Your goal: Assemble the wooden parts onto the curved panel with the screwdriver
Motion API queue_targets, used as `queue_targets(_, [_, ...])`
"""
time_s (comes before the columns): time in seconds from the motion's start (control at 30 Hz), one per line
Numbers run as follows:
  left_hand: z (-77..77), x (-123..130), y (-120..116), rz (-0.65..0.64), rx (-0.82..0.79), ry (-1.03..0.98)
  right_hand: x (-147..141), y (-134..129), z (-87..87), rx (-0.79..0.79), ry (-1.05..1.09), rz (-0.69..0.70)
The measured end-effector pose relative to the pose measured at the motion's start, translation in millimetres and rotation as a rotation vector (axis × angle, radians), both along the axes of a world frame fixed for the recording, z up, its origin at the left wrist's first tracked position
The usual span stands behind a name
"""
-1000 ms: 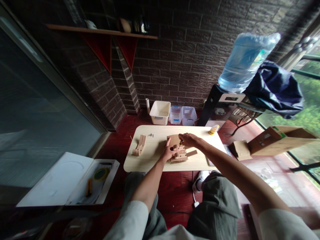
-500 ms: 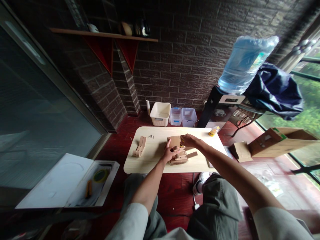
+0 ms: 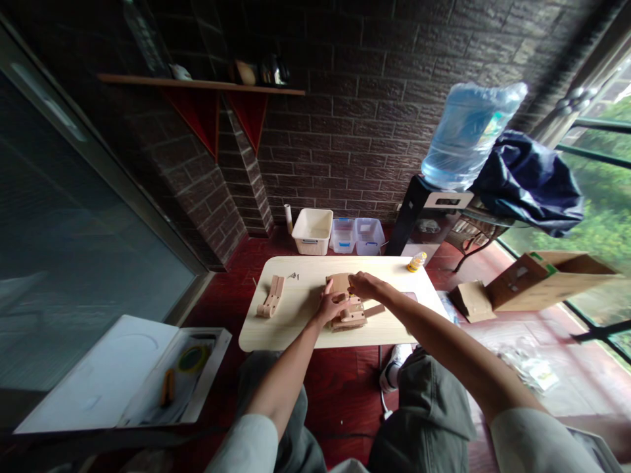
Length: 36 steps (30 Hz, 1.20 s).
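Note:
On the light wooden table (image 3: 296,328), my right hand (image 3: 363,285) is closed in a fist around an upright tool that looks like a screwdriver (image 3: 351,295); only a bit of yellow shows beneath the fist. Its tip is hidden, over a wooden assembly (image 3: 351,318) of flat boards with dark holes. My left hand (image 3: 329,305) grips the assembly's left side, thumb and fingers around a wooden piece. A flat strip (image 3: 375,310) sticks out to the right of the assembly. To the left lies another joined wooden part (image 3: 271,299), apart from both hands.
Small dark screws (image 3: 294,276) lie near the table's back left. A yellow-capped bottle (image 3: 417,262) stands at the back right corner. Behind the table are plastic bins (image 3: 312,247) and a water dispenser (image 3: 419,210). An open white case (image 3: 197,410) is at lower left, cardboard boxes (image 3: 522,289) at right.
The view has shifted slightly, so the table sits a little lower and further left. My right fist stays over the assembly, tool still in it; my left hand keeps its hold.

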State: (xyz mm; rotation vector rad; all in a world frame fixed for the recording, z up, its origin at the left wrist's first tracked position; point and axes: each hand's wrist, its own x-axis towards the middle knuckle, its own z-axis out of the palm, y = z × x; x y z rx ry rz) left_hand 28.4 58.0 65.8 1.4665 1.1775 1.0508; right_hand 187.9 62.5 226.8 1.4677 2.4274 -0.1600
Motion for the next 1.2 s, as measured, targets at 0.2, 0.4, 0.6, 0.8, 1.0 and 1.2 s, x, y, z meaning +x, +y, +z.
queue_targets(0.2, [12.7, 3, -1, -0.034, -0.058, -0.013, 4, 2, -3.9, -0.002, 0.007, -0.017])
queue_targets(0.4, [15.7, 6, -4, -0.047, -0.152, -0.063, 6, 3, -7.3, 0.0, 0.006, -0.027])
queue_targets(0.6, [16.1, 7, -5, -0.032, -0.173, -0.056, 4, 3, -9.4, 0.018, 0.006, -0.017])
queue_targets(0.8, [17.4, 5, -5, -0.05, -0.199, -0.043, 4, -3, -12.8, 0.06, -0.004, -0.007])
queue_targets(1.0, [15.9, 4, -5, -0.059, -0.214, -0.047, 5, -9, -11.5, 0.067, -0.001, 0.0])
queue_targets(1.2, [15.7, 3, -1, -0.086, -0.203, -0.066, 2, -11, -2.2, 0.04, 0.007, -0.016])
